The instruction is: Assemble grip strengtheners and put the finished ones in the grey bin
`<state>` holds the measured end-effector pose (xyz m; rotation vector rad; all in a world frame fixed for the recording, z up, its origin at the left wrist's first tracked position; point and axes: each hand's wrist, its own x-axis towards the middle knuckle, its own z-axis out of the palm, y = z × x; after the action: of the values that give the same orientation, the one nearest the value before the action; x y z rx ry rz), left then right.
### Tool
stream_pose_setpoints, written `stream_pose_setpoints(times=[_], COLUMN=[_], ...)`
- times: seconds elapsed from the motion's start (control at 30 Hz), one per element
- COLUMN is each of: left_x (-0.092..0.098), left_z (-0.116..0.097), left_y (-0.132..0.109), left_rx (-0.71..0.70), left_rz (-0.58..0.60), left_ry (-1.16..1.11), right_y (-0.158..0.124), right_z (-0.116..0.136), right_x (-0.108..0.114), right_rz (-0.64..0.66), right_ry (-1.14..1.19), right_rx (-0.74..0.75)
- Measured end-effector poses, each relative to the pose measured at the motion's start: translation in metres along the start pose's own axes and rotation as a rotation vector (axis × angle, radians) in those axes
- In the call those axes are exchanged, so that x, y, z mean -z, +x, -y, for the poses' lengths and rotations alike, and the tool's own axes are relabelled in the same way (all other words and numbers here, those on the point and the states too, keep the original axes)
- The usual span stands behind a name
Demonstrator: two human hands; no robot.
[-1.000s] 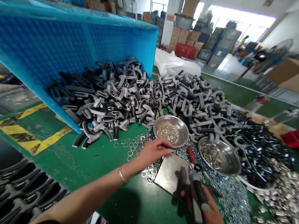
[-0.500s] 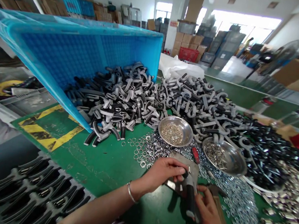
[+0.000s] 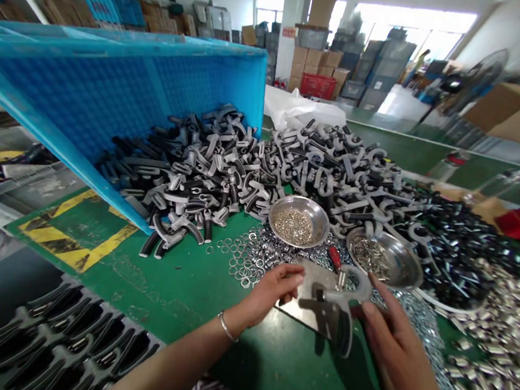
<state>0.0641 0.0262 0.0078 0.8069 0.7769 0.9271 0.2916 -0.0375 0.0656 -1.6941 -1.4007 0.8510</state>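
Note:
A grey handle with a hooked end and a black grip [image 3: 346, 299] is held over a flat metal plate [image 3: 309, 279]. My right hand [image 3: 396, 336] grips it at the hook, thumb and forefinger pressed against its right side. On the handle stands a small silver cylinder [image 3: 341, 281]. My left hand [image 3: 272, 290] is apart from the handle, by the plate's left edge, with loosely curled fingers and nothing visible between them. Just behind the plate lies a red-handled tool [image 3: 334, 257], partly hidden.
A tipped blue crate [image 3: 112, 90] spills grey-and-black handles [image 3: 226, 166]. Metal bowls of small parts [image 3: 299, 221] [image 3: 386, 259], loose rings [image 3: 238, 261], nuts [image 3: 431, 340] and silver cylinders [image 3: 505, 354] cover the green table. Rows of handles [image 3: 65, 342] lie at lower left.
My left hand has come away from the handle and moved slightly left. In my right hand the handle has turned, so its hook and the silver cylinder now show. The view has shifted slightly.

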Motion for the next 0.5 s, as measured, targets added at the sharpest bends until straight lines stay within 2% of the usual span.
stream_pose_setpoints(times=[0.07, 0.1, 0.17, 0.2, 0.27, 0.33, 0.43, 0.5], left_x=[0.012, 0.016, 0.019, 0.019, 0.014, 0.006, -0.001, 0.002], left_z=[-0.004, -0.005, -0.005, -0.004, -0.001, 0.000, 0.001, 0.002], left_y=[0.002, 0.002, -0.001, -0.004, -0.012, -0.018, -0.019, -0.013], left_rx=[-0.058, -0.080, -0.093, -0.087, -0.097, -0.202, -0.414, -0.458], left_rz=[-0.126, -0.165, -0.171, -0.149, -0.099, -0.041, 0.041, 0.086], left_ry=[0.016, 0.026, 0.084, 0.137, 0.319, 0.587, 0.980, 1.159], right_y=[0.016, 0.024, 0.039, 0.046, 0.055, 0.054, 0.032, 0.017], right_z=[0.019, 0.025, 0.026, 0.023, 0.012, -0.001, -0.017, -0.024], right_x=[0.011, 0.011, 0.006, 0.001, -0.009, -0.017, -0.035, -0.046], right_rz=[-0.019, 0.006, 0.141, 0.217, 0.322, 0.303, 0.237, 0.281], right_ry=[-0.468, -0.658, -0.894, -0.927, -0.808, -0.496, 0.028, 0.168], right_rx=[0.214, 0.267, 0.301, 0.295, 0.276, 0.197, -0.065, -0.185])
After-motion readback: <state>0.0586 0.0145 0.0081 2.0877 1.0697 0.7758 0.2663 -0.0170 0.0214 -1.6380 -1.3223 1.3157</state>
